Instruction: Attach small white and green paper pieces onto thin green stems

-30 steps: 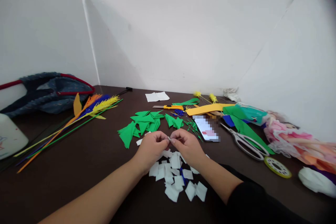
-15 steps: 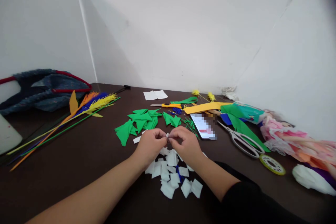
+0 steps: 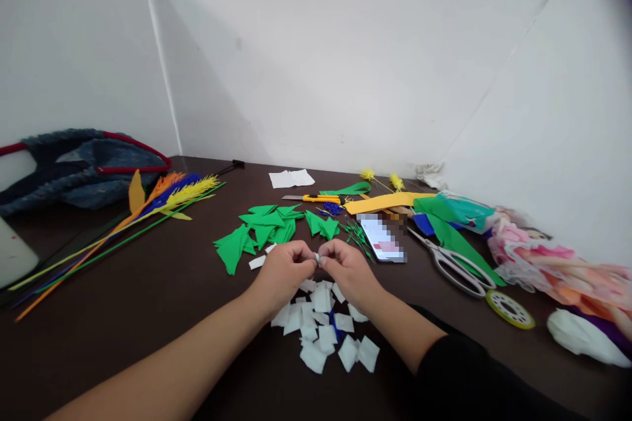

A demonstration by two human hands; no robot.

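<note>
Between the fingertips of both hands is a small white piece of paper (image 3: pixel 318 259), mostly hidden by the fingers. My left hand (image 3: pixel 285 273) pinches it from the left, and my right hand (image 3: pixel 349 271) pinches it from the right, the fingertips nearly meeting. Below the hands lie several loose white paper squares (image 3: pixel 313 356) with a bit of blue (image 3: pixel 334 323) among them. Just beyond my left hand is a pile of green paper pieces (image 3: pixel 269 223). A phone (image 3: pixel 382 240) lies beyond my right hand.
A yellow utility knife (image 3: pixel 316 198) lies at the back, its blade out. Scissors (image 3: pixel 457 266), a tape roll (image 3: pixel 511 310) and dolls (image 3: pixel 548 247) are on the right. Fuzzy coloured stems (image 3: pixel 118 233) and a denim item with red edging (image 3: pixel 93 168) are on the left.
The fingertips have drawn slightly closer around the small white piece, so less of it shows. The view has shifted very slightly; the things on the table lie as before.
</note>
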